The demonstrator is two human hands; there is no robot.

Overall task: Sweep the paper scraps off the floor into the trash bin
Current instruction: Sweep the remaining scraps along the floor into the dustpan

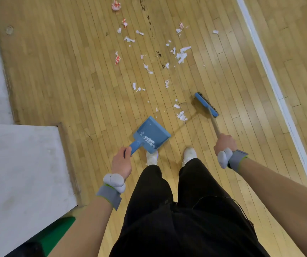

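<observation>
Paper scraps [181,56] lie strewn over the floor [75,71] ahead of the feet, the nearest just beside the brush [206,104]. They look light and flimsy, apt to flutter, so better swept gently than picked up. The left hand [121,164] has its fingers curled round the dustpan [150,135] handle, mouth angled toward the brush. The right hand [223,144] grips the stick, and the head lies diagonally. No bin in sight.
</observation>
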